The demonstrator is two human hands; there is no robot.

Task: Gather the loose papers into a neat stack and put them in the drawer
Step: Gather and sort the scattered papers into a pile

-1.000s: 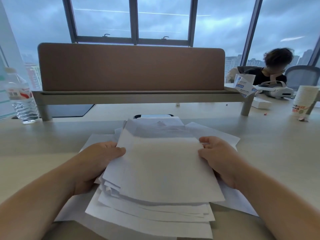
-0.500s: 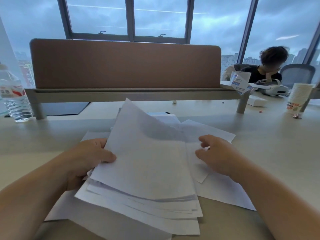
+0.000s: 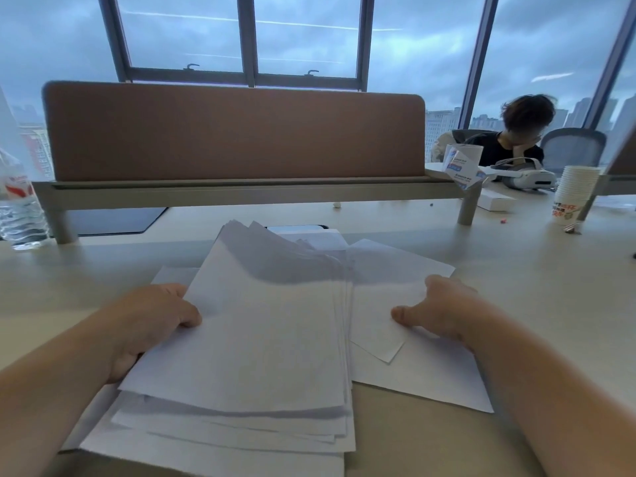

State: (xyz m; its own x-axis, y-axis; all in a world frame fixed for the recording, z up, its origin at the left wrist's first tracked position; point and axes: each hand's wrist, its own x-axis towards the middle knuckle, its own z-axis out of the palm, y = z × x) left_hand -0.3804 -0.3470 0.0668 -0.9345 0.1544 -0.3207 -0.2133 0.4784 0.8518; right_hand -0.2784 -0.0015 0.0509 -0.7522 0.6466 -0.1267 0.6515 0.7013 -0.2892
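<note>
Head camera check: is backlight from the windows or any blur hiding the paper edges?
Head view: overcast window light from behind, no glare; a soft grey shadow crosses the far part of the white paper stack; near sheet edges look slightly smeared; wide-angle bending curves the brown desk divider and window frames.

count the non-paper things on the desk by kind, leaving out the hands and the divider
water bottle: 1
stack of paper cups: 1 (cups inside it too tight to count)
white headset: 1
flat white box: 1
blue and white carton: 1
dark mat: 1
total: 6
</note>
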